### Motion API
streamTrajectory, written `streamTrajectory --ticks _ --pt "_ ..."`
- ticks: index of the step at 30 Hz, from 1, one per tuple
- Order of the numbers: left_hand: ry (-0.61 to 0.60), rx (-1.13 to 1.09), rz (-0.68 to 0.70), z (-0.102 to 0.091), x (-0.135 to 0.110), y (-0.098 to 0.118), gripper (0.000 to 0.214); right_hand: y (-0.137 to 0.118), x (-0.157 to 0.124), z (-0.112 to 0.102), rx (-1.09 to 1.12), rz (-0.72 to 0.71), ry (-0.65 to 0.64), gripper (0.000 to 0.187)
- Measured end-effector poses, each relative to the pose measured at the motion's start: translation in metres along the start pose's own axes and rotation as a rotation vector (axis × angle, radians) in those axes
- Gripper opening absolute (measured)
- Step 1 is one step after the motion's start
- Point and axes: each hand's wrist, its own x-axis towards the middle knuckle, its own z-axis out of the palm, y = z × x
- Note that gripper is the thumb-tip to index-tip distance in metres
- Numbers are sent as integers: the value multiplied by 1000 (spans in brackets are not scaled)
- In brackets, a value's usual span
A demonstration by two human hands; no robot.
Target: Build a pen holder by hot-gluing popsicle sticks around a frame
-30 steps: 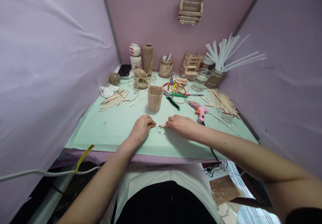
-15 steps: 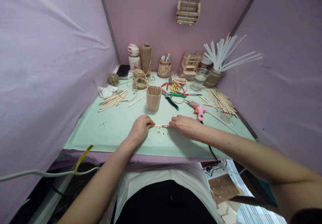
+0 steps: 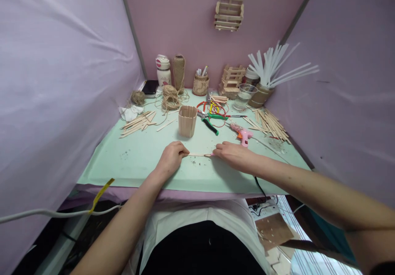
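Near the front of the table, my left hand (image 3: 173, 158) pinches the left end of a thin wooden craft stick (image 3: 196, 154). The stick lies low over the green tabletop. At its other end, my right hand (image 3: 231, 154) is closed around a slim pink-handled tool (image 3: 211, 154), most of it hidden by the fingers. Its narrow tip, which looks like a craft knife blade, meets the stick. Small dark crumbs lie just below. Behind my hands stands a cup made of wooden sticks (image 3: 187, 121), upright.
A pink glue gun (image 3: 243, 135) lies beyond my right hand, near green-handled pliers (image 3: 210, 126). Loose craft sticks are piled left (image 3: 137, 124) and right (image 3: 270, 124). Twine (image 3: 170, 98), a bottle (image 3: 163, 75), a plastic cup of water (image 3: 243, 98) and white glue sticks (image 3: 271, 65) stand behind.
My right hand has slid a little to the right with the pink tool, so more of the stick shows between my hands. My left hand keeps its pinch.
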Motion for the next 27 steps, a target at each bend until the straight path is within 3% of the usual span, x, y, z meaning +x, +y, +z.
streamTrajectory --ticks 13,27 --pt "6 -14 5 1 1 -2 18 8 -11 3 25 24 -21 26" --pt "19 -36 -10 1 -1 -1 16 23 -11 26 44 -54 89 22"
